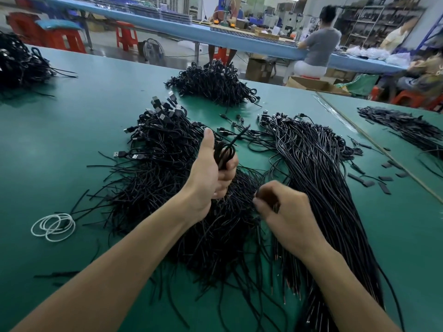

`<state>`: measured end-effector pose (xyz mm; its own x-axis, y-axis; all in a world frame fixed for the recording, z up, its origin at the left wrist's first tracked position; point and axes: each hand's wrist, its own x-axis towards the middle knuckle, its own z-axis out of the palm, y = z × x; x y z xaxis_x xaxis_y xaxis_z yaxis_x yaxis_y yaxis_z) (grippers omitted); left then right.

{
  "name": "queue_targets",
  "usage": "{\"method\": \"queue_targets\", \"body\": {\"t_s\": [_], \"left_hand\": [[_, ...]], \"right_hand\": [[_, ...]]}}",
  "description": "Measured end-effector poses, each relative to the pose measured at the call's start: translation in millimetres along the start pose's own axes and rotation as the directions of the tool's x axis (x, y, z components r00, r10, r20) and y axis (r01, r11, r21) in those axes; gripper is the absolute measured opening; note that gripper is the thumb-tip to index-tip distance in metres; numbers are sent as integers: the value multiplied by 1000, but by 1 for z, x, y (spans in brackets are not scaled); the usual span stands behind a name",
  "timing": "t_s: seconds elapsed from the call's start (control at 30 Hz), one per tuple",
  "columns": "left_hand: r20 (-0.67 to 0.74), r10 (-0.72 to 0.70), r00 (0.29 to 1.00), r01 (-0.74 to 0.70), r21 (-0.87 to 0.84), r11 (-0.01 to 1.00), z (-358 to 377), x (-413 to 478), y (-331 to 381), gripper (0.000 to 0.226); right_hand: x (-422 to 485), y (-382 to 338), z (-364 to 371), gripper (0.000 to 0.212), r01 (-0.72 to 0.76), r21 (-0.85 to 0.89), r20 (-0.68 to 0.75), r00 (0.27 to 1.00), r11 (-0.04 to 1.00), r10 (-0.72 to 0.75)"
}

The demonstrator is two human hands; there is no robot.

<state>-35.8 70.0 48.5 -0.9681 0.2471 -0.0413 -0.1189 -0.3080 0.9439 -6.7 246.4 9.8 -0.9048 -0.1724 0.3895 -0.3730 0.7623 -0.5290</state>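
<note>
My left hand [211, 171] grips a coiled black cable [225, 153] above the green table [72, 130], thumb raised, one cable end sticking up to the right. My right hand [285, 212] is lower and to the right, fingers curled, pinching something dark and thin over the cable heap; it is blurred. Under both hands lies a big heap of black USB cables [163, 144] with plugs at the far end. A long bundle of straight black cables [321, 178] runs along the right of my right hand.
A pile of coiled cables [213, 85] sits farther back, another [16, 61] at far left, a flat stack [405, 128] at far right. White rubber bands [54, 227] lie at left. Small black strips [369, 183] are scattered right. A person [316, 49] sits at a blue bench behind.
</note>
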Motion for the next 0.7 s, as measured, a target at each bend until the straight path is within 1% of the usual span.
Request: {"method": "queue_targets", "body": {"t_s": [0.07,0.1,0.13,0.17,0.23,0.27,0.3,0.37,0.43,0.47,0.5,0.6,0.63,0.7], "left_hand": [[10,12,1000,-12,59,998,4,-2,1,68],[20,12,1000,-14,95,995,6,-3,1,67],[36,13,999,-18,135,991,9,-5,2,66],[59,25,998,-35,176,984,11,-8,2,65],[141,63,988,-96,240,966,15,-12,3,64],[186,74,980,-122,262,957,17,-15,4,63],[223,79,971,-142,279,950,18,-17,4,61],[265,86,960,-167,300,939,19,-20,3,57],[273,82,959,-156,263,952,22,-23,3,51],[279,87,956,-154,225,962,23,-23,4,49],[289,104,952,-163,187,969,23,-24,4,47],[270,158,950,-198,126,972,24,-24,6,26],[247,176,953,-212,128,969,24,-24,6,26],[199,230,952,-258,124,958,22,-23,6,31]], "right_hand": [[4,-9,-6,15,-71,209,-183,977,975,111],[7,-15,-10,16,-89,324,-247,953,942,175],[11,-22,-14,17,-89,456,-286,927,886,241],[14,-29,-18,17,-73,606,-296,903,792,310],[19,-42,-27,20,-18,863,-227,879,505,419],[20,-48,-29,20,0,929,-175,882,371,437],[20,-53,-31,18,2,961,-124,897,277,425],[19,-62,-31,9,-40,982,-31,929,184,368],[17,-67,-28,4,-91,984,34,939,153,342],[17,-67,-27,4,-112,980,50,938,164,342],[17,-69,-27,5,-132,972,59,937,194,343],[15,-69,-28,11,-195,942,98,939,274,330],[14,-68,-29,13,-210,927,106,942,311,319],[13,-67,-30,14,-208,883,82,951,420,297]]}}
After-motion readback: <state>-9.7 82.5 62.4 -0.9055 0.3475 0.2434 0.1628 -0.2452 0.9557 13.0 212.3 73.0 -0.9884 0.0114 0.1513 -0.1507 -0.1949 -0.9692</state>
